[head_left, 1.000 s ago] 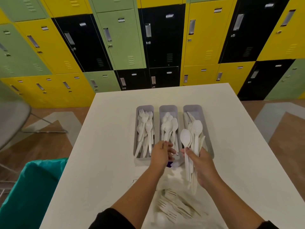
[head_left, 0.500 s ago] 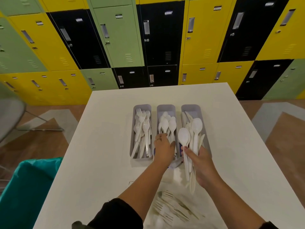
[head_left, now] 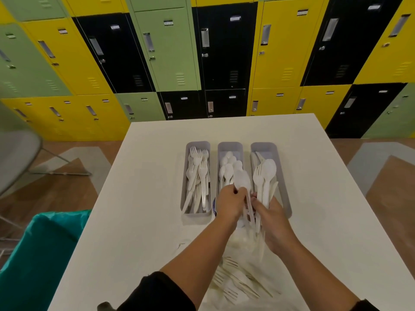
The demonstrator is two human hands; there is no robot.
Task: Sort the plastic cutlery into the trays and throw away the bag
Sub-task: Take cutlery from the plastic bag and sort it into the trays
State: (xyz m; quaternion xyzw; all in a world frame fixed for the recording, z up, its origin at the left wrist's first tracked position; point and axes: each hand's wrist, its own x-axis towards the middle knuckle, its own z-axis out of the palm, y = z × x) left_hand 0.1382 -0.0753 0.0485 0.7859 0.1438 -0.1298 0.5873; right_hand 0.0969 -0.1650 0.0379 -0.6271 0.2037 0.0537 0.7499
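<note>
Three grey trays stand side by side on the white table: the left tray [head_left: 188,176] holds forks, the middle tray [head_left: 229,146] holds spoons, the right tray [head_left: 278,167] holds knives. My right hand [head_left: 272,221] grips a bundle of white cutlery [head_left: 265,176] upright over the right tray's near end; a spoon and a fork stand out of it. My left hand [head_left: 229,204] pinches the handle of one white spoon [head_left: 242,179] at the bundle's left side, above the middle tray. A clear bag [head_left: 238,281] with several forks lies on the table near me.
A bin lined with teal plastic [head_left: 42,250] stands at the table's left side. A grey chair [head_left: 18,158] is on the floor further left. Yellow, green and black lockers [head_left: 224,52] fill the wall behind the table.
My left hand has moved right from the middle tray to the bundle and now pinches one spoon. My right hand holds the bundle in about the same place.
</note>
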